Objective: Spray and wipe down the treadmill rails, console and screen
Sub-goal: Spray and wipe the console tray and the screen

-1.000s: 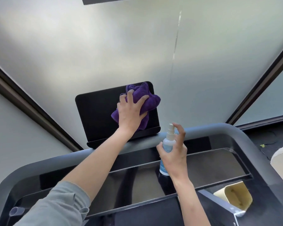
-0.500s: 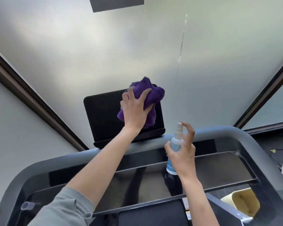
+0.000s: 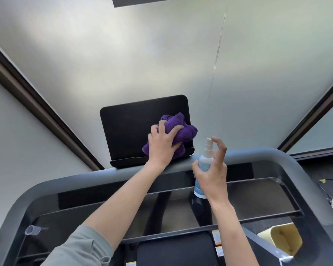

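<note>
- A pale frosted wall (image 3: 123, 54) fills the background, dark frame strips running diagonally at either side.
- The grey treadmill rail (image 3: 258, 154) curves around the glossy dark console (image 3: 258, 196), bare on both sides of the arms.
- The black screen (image 3: 127, 131) stands upright on the rail's far edge, its left half uncovered.
- The left hand (image 3: 162, 144) presses a bunched purple cloth (image 3: 179, 129) on the screen's lower right corner.
- The right hand (image 3: 211, 173) grips a white spray bottle (image 3: 205, 164) upright above the console, forefinger raised beside the nozzle.
</note>
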